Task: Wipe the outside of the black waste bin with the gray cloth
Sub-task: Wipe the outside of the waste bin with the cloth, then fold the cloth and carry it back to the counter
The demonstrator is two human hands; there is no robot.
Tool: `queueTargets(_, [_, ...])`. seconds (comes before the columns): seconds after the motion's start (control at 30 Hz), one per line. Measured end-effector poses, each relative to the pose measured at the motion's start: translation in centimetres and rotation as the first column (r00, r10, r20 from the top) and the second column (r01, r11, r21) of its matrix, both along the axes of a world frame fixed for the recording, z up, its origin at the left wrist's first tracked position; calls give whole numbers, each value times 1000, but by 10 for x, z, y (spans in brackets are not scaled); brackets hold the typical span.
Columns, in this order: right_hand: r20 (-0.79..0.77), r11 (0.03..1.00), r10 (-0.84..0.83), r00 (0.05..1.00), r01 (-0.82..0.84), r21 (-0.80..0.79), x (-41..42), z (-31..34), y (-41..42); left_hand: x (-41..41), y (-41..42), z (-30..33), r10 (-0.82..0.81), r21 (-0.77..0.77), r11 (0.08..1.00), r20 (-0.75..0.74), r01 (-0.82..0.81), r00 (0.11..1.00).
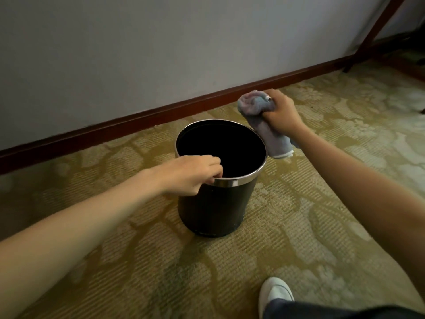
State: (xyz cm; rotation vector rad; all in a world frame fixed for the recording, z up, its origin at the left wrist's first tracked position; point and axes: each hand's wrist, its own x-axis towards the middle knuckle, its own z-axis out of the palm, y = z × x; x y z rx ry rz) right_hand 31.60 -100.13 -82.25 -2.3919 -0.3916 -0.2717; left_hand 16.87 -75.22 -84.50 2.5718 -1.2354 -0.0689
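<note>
My left hand (194, 174) pinches the steel rim of the black waste bin (217, 203), which stands upright on the carpet (299, 226) near the wall. At right, my right hand (281, 112) clenches the bunched gray cloth (268, 132) just beside the rim. A hard wipe could tip the light bin; a loose tail could snag.

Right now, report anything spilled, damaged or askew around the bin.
Nothing stands out. The black waste bin stands upright on the carpet, left hand gripping its rim, right hand holding the gray cloth.
</note>
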Motion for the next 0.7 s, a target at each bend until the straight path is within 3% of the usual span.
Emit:
queueTargets(0.13, [42, 994, 72, 997, -68, -88, -7, -1, 11, -17, 5, -18, -135, 69, 990, 179, 125, 975])
queueTargets(0.47, [91, 927, 259, 962, -221, -303, -9, 2, 35, -28, 8, -29, -144, 27, 990, 156, 141, 977])
queueTargets(0.57, [108, 916, 285, 952, -237, -324, -8, 5, 40, -22, 10, -25, -85, -85, 992, 52, 90, 995])
queueTargets(0.63, [133, 910, 301, 944, -243, -336, -5, 7, 42, -12, 10, -23, 26, -237, 971, -59, -39, 998])
queueTargets(0.7, [162, 906, 312, 936, -242, -348, -2, 10, 43, 2, 7, -18, 165, -407, 888, -153, -214, 974])
